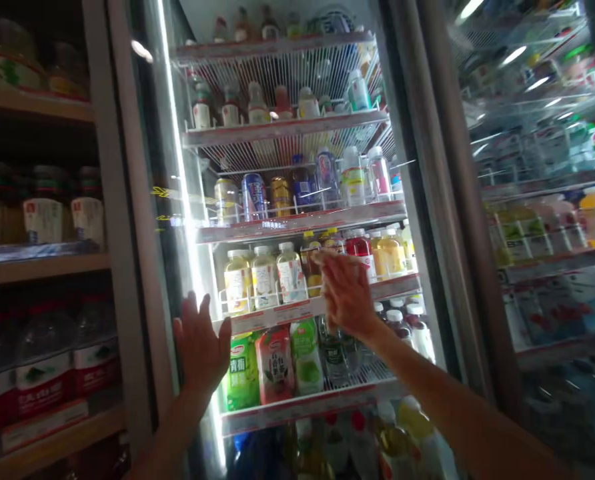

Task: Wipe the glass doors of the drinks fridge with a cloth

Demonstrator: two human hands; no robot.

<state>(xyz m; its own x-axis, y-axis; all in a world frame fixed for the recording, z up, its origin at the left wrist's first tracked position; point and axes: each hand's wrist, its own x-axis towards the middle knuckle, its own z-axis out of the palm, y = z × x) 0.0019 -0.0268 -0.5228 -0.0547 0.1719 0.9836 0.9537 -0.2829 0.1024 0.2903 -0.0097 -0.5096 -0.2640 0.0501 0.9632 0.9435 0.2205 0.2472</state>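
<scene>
- The left hand (201,347) is open, fingers spread and palm forward, holding nothing. It sits at the lit left edge of the glass door (153,167) of a drinks cooler, apparently flat against the pane.
- The right hand (347,297) is raised at about 2 o'clock from the left hand, its fingers stretched toward 10 o'clock. It is blurred, so I cannot tell whether it has hold of anything, or whether it rests on the glass or reaches past it.
- Just beside the right hand, at 2 o'clock, stands a red-capped bottle (360,257). Three pale juice bottles (265,277) stand in a row at 9 o'clock.
- Below the right hand are green drink bottles (242,373) on a lower wire shelf (297,412).
- Cans (253,197) line the shelf above at 11 o'clock.
- A wooden shelf (37,270) carrying jars (42,220) stands at 9 o'clock, outside the cooler.
</scene>
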